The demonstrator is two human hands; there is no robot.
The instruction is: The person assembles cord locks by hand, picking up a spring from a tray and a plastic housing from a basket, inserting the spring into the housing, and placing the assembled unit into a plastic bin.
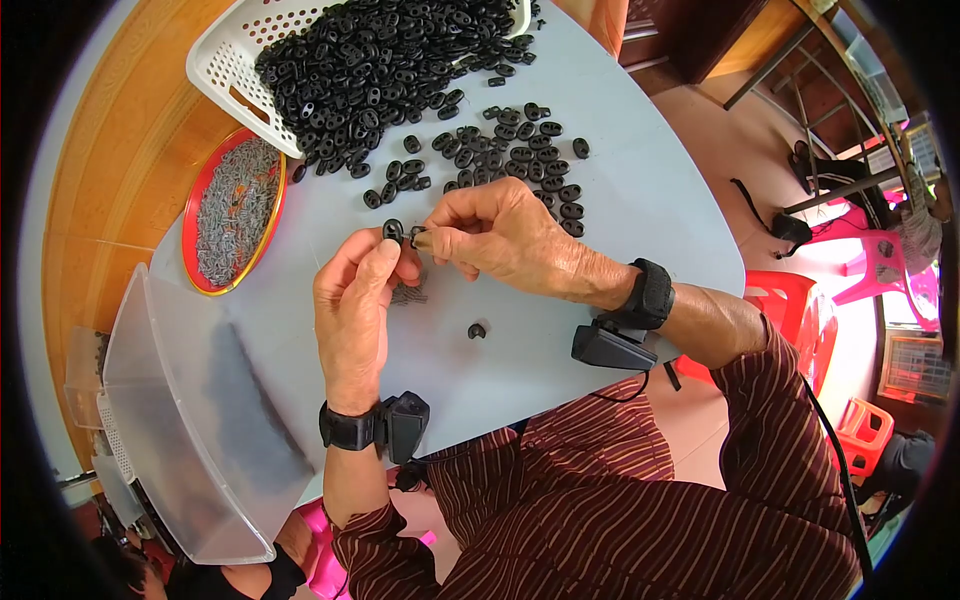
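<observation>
My left hand [355,300] pinches a small black oval two-hole plastic piece [393,231], like a cord lock, between thumb and fingers. Right beside it, my right hand [500,240] has its thumb and forefinger closed at the piece's side; a small dark bit shows at their tips, too small to name. Beneath the hands lies a little heap of thin grey metal pieces [408,294], partly covered. Closer to me, one loose black part [477,330] rests on the grey tabletop [540,370]. Past my right hand, many black oval pieces [525,150] are spread out, partly hidden by it.
A white perforated basket [222,70] at the far left spills a big heap of black pieces. Below it stands a red oval tray [190,235] of small grey metal parts. A clear plastic bin [190,420] sits at the left edge. Red stools [865,432] are on the right.
</observation>
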